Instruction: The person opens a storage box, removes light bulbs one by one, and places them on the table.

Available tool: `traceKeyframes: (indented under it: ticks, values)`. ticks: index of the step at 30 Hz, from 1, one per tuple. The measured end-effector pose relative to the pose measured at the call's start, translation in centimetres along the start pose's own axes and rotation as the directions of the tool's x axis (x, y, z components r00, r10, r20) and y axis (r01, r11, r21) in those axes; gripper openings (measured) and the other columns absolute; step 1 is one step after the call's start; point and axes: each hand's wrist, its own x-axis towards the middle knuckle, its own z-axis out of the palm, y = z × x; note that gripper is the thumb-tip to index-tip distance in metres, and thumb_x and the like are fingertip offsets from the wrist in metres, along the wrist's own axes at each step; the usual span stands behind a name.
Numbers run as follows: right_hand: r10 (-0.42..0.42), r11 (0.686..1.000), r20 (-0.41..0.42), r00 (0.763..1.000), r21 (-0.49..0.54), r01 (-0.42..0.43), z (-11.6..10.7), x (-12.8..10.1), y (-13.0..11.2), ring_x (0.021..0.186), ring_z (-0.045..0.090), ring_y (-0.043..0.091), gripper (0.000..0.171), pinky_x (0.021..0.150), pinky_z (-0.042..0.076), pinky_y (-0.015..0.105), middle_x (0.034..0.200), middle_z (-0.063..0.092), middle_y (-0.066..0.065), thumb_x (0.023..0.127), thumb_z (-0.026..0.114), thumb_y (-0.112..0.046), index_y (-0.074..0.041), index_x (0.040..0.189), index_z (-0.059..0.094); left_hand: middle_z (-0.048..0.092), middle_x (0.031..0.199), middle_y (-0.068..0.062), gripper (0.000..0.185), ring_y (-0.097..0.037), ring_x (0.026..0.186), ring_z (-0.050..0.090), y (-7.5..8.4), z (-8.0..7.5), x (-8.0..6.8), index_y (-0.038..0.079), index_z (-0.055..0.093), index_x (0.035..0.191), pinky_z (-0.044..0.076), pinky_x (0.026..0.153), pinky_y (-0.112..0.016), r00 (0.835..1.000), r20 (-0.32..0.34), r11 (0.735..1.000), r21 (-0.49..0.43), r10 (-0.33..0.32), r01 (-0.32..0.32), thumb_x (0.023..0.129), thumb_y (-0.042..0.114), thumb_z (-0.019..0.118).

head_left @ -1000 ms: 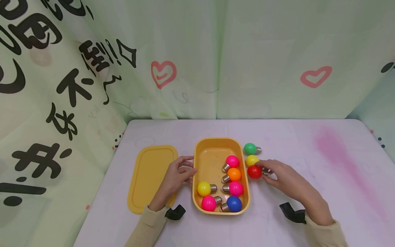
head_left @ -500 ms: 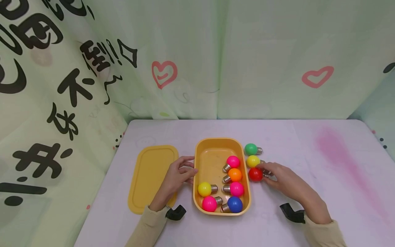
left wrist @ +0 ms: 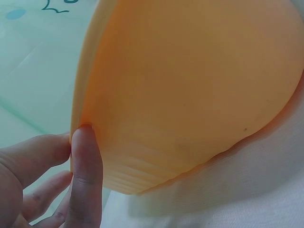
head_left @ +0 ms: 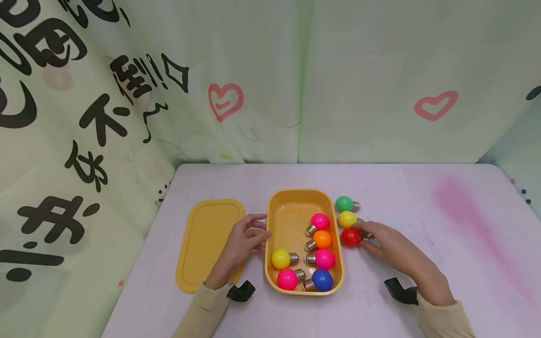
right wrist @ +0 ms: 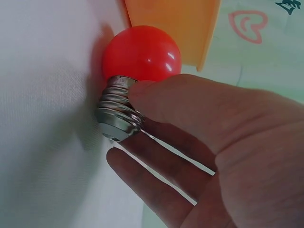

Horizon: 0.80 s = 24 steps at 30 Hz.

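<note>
An orange-yellow plastic box (head_left: 291, 203) stands mid-table with several coloured light bulbs inside, among them an orange bulb (head_left: 322, 239) and a blue bulb (head_left: 322, 280). My left hand (head_left: 245, 237) holds the box's left rim; in the left wrist view a finger (left wrist: 86, 166) lies against the outer wall. Just outside the right wall, my right hand (head_left: 390, 246) pinches a red light bulb (right wrist: 141, 53) by its metal screw base (right wrist: 118, 111), the other fingers loosely bent. Beside the red bulb lie a yellow bulb (head_left: 347, 219) and a green bulb (head_left: 344, 203).
Left of the box, a flat yellow lid (head_left: 211, 234) lies partly under my left forearm. A pale cloth (head_left: 422, 206) with a pink stain covers the table. Behind it hangs a light green curtain (head_left: 359, 94) with printed hearts.
My right hand has shifted slightly toward me with the red bulb, and more of the yellow bulb's base shows. The left hand stays on the box rim.
</note>
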Motion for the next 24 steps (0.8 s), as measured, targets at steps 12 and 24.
traceKeyframes:
  ticks: [12,24]
  values:
    - [-0.032,0.999,-0.041,0.999,-0.019,0.031,-0.4,-0.3,0.1,0.101,0.065,0.027,0.04,0.089,0.056,0.051,0.111,0.069,0.009,0.087,0.075,-0.009,-0.004,0.125,0.064,0.063,0.11,-0.014,0.05,-0.018,0.075,0.067,0.0,0.1,0.0,0.007,0.056,0.135,0.061,0.068,-0.03,1.0,-0.006,1.0,0.012,0.002,-0.002,0.089,0.013,0.075]
    - [0.004,0.999,-0.035,0.999,-0.038,-0.005,-0.9,-0.2,-0.9,0.108,0.063,0.032,0.039,0.09,0.056,0.051,0.116,0.066,0.012,0.088,0.075,-0.013,-0.005,0.124,0.063,0.063,0.11,-0.014,0.05,-0.018,0.075,0.067,0.1,0.1,-0.1,0.006,0.055,0.136,0.061,0.068,-0.03,1.0,0.0,1.0,0.021,0.004,-0.004,0.09,0.012,0.074]
